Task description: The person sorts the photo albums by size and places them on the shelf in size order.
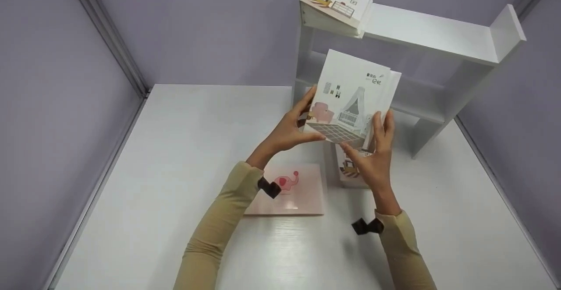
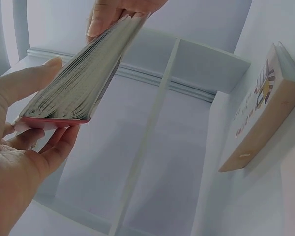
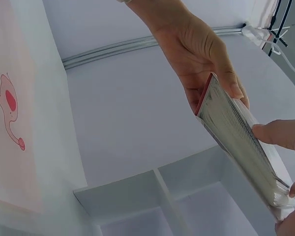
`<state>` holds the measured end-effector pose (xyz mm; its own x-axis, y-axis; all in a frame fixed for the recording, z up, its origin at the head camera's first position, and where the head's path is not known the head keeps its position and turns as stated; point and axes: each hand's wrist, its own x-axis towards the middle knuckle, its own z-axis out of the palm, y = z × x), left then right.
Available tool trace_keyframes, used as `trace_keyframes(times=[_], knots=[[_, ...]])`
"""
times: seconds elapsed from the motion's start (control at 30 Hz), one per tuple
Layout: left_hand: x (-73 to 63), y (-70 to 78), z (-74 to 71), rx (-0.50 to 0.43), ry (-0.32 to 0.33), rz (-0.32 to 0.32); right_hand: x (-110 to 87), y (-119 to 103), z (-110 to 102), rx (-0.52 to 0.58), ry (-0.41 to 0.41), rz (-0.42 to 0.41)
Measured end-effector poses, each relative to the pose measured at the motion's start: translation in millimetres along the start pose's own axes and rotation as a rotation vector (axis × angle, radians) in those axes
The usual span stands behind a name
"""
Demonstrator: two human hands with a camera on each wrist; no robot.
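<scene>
Left hand (image 1: 285, 130) has thumb and fingers around the red-spine side of the tent-print hardcover album (image 1: 350, 82); right hand (image 1: 374, 156) pinches the fore-edge side near the bottom corner. Both gaps narrow, just album thickness. Album's in the air in front of the white shelf unit (image 1: 429, 31), tilted, page edges facing away from the shelf unit. Main risk: both grips sit low, so the top could tip toward the shelf unit if the thumbs ease off. Second: page block looks loose; a weak right pinch could let the covers splay and the pages fan. Third: raise or push it carelessly and the top corners could knock the shelf unit's upper board. The excavator-print book (image 1: 349, 169) sits just in front of the shelf unit, below the right hand; dropping that wrist could shove it. Matching book (image 1: 337, 3) lies askew atop the shelf unit's left end; a bump there might knock it off. Pink elephant-print album (image 1: 302, 193) lies flat on the white table (image 1: 184, 150), farther out from the shelf unit, so a slip could land on it.
</scene>
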<state>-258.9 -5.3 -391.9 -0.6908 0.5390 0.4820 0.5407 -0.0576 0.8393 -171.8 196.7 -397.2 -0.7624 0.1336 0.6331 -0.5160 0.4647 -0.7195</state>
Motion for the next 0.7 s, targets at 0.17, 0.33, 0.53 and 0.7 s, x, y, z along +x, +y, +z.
trace_keyframes(times=[0.17, 0.33, 0.53, 0.7], knots=[[1.0, 23.2, -0.7, 0.002, -0.015, -0.023, 0.3, 28, 0, -0.047, 0.005, -0.04], [4.6, 25.7, -1.2, -0.001, -0.024, 0.007, 2.2, 36, -1, -0.062, 0.018, -0.045], [8.1, 27.0, -0.6, -0.002, -0.029, 0.021, 3.5, 34, -3, -0.066, 0.039, -0.02], [11.7, 27.4, 0.4, -0.009, -0.035, 0.021, 4.3, 33, -5, -0.053, 0.057, -0.027]])
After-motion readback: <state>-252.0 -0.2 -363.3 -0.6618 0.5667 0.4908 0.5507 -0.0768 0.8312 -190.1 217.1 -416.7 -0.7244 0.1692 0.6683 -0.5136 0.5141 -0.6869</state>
